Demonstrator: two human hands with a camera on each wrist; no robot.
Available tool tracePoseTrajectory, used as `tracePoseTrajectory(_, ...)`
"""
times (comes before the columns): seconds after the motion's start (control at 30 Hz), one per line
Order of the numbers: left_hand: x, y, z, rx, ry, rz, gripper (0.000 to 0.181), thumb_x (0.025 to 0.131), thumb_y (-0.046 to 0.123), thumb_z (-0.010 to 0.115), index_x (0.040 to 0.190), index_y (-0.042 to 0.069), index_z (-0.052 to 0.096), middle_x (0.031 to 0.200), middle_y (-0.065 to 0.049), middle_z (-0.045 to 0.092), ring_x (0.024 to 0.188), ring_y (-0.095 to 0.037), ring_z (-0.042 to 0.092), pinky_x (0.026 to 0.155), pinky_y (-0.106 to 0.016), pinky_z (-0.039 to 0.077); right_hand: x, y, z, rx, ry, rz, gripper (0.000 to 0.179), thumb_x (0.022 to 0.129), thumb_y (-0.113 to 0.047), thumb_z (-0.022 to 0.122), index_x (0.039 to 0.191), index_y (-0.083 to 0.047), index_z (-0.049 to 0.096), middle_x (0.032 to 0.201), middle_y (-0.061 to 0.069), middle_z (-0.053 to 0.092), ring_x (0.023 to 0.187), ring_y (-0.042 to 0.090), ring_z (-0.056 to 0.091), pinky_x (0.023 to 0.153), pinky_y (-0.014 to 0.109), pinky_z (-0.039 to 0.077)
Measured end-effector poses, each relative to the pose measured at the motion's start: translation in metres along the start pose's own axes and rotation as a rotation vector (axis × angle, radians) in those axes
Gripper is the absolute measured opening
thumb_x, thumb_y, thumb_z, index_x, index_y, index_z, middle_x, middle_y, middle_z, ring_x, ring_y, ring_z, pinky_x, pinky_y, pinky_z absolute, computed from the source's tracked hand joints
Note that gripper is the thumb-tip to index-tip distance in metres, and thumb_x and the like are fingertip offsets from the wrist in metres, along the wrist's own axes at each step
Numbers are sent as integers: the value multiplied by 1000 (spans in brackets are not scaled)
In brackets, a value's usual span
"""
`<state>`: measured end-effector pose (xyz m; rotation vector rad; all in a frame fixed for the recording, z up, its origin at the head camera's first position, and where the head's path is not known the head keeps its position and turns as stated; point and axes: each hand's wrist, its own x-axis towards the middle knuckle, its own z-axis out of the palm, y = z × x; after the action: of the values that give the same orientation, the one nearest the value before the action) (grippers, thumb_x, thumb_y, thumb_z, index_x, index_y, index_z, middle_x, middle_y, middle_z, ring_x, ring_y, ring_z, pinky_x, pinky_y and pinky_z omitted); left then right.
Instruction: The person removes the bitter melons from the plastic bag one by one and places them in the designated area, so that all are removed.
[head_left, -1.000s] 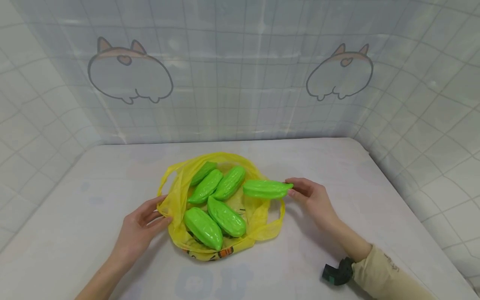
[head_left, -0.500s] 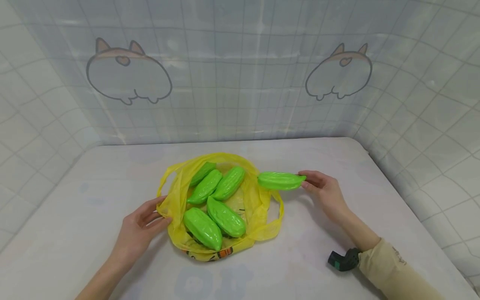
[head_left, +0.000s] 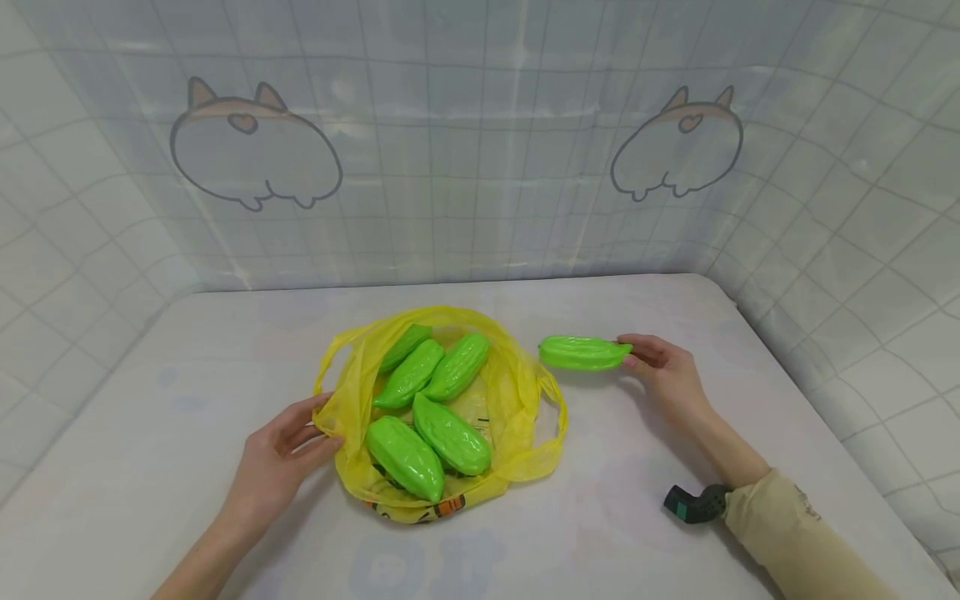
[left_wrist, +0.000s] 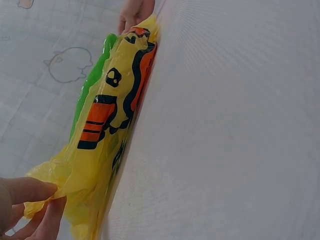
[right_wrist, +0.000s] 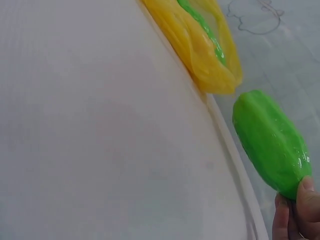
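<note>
A person's right hand [head_left: 663,375] pinched a green gourd [head_left: 581,353] by its pointed end, thumb set against fingers, at two o'clock from a yellow bag [head_left: 513,425] on a white table [head_left: 585,542]. The gourd lay nearly level in the grip — pointed end toward three o'clock, blunt end toward nine — clear of the table and just beside the bag, a sliver of gap showing in the right wrist view. The left hand [head_left: 279,454], at the bag's nine o'clock, held its edge between thumb and fingers.

Five more gourds [head_left: 453,435] could be seen inside the spread mouth: two toward eleven o'clock, one toward one, one toward five and one toward seven. A handle [head_left: 540,464] looped out on the table at four o'clock, and an orange-and-black print [left_wrist: 100,120] ran along the bag's near side.

At four o'clock in the head view, a tan sleeve [head_left: 802,542] covered the right forearm — a black device [head_left: 696,505] at its cuff. Beyond the table, a grid-patterned wall [head_left: 480,225] carried two cartoon animals [head_left: 255,154], at ten and two o'clock.
</note>
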<state>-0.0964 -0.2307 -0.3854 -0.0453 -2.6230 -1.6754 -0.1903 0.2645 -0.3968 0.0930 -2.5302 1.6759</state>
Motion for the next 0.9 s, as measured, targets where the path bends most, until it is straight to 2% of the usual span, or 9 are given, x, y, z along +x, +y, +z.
tracePoseTrajectory(0.2,0,1,0,0,-4,-13,62,92,23,74,146,9,48,147,-17,51,104,8,61,85,-16,56,4,7,-6,-15,11,45,38,100,-11,61,136,-2,57,137,21,59,107,-5,56,87,6,49)
tracePoseTrajectory(0.4,0,1,0,-5,-4,-13,62,92,22,74,146,8,48,147,-16,52,104,7,61,85,-16,56,7,14,-8,49,19,88,41,102,-11,58,141,0,52,141,23,55,108,-3,56,89,7,49)
tracePoseTrajectory(0.63,0,2,0,-7,-3,-1,61,92,21,73,146,6,48,146,-15,52,104,8,61,85,-16,56,9,18,-8,90,28,103,46,103,-13,57,146,-3,47,145,21,53,112,-3,55,92,6,48)
tracePoseTrajectory(0.9,0,3,-1,-1,-10,-23,63,92,24,73,147,8,47,147,-18,50,104,9,60,84,-15,56,8,18,-6,92,19,88,50,101,-11,59,148,-2,44,146,22,52,116,-1,54,92,5,47)
